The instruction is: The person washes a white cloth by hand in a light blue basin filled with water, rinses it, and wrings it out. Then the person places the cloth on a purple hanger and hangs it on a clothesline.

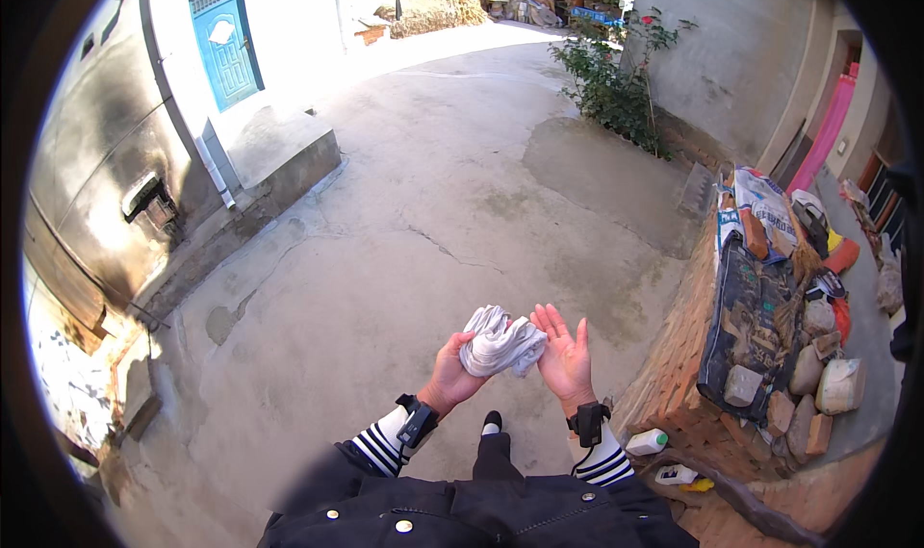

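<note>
A bunched white cloth (498, 346) is gripped in my left hand (453, 375), in front of my body at the lower middle of the view. My right hand (567, 360) is beside it, palm up with the fingers extended. The cloth's right end reaches the edge of that palm; whether it touches is hard to tell. Both wrists wear black strapped devices over striped cuffs. Below the hands, one dark shoe (492, 422) shows on the concrete ground (346, 331).
At right, a brick stack (671, 360) carries a black sack (751, 317), stones and bricks. White bottles (647, 442) lie at its foot. A rose bush (613, 93) grows by the grey wall. To the left, a concrete step (289, 162) fronts a blue door (227, 50).
</note>
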`<state>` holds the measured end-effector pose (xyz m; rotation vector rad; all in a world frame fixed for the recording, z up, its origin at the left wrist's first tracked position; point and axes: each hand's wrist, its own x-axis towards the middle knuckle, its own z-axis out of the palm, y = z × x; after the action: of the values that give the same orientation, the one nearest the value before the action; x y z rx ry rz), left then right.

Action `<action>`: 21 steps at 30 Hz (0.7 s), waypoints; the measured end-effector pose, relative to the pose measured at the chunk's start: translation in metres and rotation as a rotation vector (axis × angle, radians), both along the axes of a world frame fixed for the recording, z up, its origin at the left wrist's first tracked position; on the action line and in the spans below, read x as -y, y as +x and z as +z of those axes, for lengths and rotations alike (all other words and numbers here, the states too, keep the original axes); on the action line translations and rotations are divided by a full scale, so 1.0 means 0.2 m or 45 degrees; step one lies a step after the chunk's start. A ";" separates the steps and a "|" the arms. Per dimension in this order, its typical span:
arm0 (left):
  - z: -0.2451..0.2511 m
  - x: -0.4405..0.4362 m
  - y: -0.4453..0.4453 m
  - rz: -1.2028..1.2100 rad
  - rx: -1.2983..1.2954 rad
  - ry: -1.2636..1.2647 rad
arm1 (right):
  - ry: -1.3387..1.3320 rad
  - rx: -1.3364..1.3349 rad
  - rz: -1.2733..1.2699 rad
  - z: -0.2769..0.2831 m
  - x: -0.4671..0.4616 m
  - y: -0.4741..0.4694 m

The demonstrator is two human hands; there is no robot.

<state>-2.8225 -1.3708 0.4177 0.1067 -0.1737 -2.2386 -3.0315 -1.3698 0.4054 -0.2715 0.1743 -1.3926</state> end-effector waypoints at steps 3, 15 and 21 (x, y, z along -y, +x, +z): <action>-0.02 0.55 0.06 0.079 0.028 -0.048 | -0.068 -0.223 0.143 -0.01 0.59 0.06; 0.17 2.73 0.57 0.452 0.252 -0.228 | -0.485 -1.364 0.012 0.12 3.03 0.39; 0.19 3.89 0.70 0.565 0.573 -0.388 | -0.328 -1.201 -0.059 0.21 4.10 0.43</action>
<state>-2.6822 -2.1478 0.4557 0.4393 -0.6639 -1.6969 -2.9457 -2.1902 0.4471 -1.1374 0.7799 -1.2369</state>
